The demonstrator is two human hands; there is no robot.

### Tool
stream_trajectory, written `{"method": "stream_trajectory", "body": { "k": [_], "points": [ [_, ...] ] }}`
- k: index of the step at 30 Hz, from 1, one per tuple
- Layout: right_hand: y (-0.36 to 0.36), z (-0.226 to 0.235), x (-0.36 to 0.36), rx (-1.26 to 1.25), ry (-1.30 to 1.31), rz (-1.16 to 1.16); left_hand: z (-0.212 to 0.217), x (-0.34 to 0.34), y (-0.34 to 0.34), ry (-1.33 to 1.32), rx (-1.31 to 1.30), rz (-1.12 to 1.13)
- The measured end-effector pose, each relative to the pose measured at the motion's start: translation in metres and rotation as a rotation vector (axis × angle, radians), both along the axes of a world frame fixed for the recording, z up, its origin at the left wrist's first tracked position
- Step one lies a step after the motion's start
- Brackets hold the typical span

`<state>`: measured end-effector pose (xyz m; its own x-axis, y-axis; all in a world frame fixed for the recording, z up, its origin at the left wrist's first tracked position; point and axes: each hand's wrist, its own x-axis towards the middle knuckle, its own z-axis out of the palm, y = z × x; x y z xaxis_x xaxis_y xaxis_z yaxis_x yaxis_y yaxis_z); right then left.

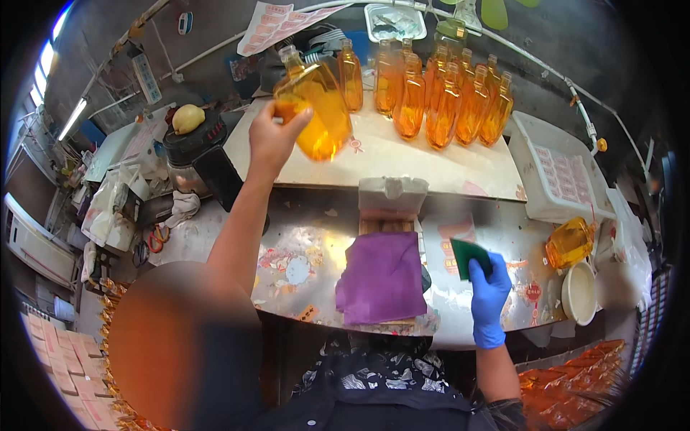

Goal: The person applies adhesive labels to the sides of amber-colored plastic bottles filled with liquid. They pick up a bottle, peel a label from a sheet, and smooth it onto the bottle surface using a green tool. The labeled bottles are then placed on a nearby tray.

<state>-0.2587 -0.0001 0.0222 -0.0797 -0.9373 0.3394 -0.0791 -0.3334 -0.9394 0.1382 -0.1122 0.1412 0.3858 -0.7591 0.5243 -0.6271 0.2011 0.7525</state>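
Observation:
My bare left hand (274, 138) is closed around an amber glass bottle (321, 115), raised and slightly tilted above the pale board (302, 167). My right hand (491, 298), in a blue glove, pinches a flat green scraper (468, 256) over the metal worktop. Between my hands a purple cloth (384, 280) lies draped over a support. Just behind the cloth stands a white block with a notch (393, 192).
Several amber bottles (443, 115) stand upright at the back. On the right are a white crate (553, 205) with printed sheets, another amber bottle (569, 243) and a white bowl (579, 293). Orange-handled scissors (158, 238) and a dark pot (190, 154) sit left.

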Motion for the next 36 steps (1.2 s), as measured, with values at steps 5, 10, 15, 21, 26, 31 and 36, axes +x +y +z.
{"method": "stream_trajectory", "body": {
  "k": [5,10,15,21,26,31,36],
  "points": [
    [0.002,-0.021,-0.008,0.106,0.005,-0.009,-0.023,0.011,-0.127,-0.236,0.063,0.494],
    [0.001,-0.026,-0.024,0.120,0.009,-0.063,-0.047,0.002,-0.183,-0.239,0.115,0.573],
    [0.004,-0.036,-0.033,0.182,-0.002,-0.068,-0.058,-0.017,-0.214,-0.235,0.115,0.564],
    [0.000,-0.048,-0.027,0.222,-0.012,-0.060,-0.065,-0.024,-0.229,-0.264,0.068,0.498],
    [-0.003,-0.042,-0.011,0.193,0.050,-0.022,-0.077,-0.007,-0.233,-0.159,0.000,0.418],
    [0.004,-0.039,-0.004,0.208,-0.068,-0.017,-0.023,-0.018,-0.068,0.022,-0.375,0.027],
    [0.000,-0.030,0.018,0.340,-0.549,0.151,-0.035,0.153,0.103,-0.043,-0.683,0.653]
  ]
}}
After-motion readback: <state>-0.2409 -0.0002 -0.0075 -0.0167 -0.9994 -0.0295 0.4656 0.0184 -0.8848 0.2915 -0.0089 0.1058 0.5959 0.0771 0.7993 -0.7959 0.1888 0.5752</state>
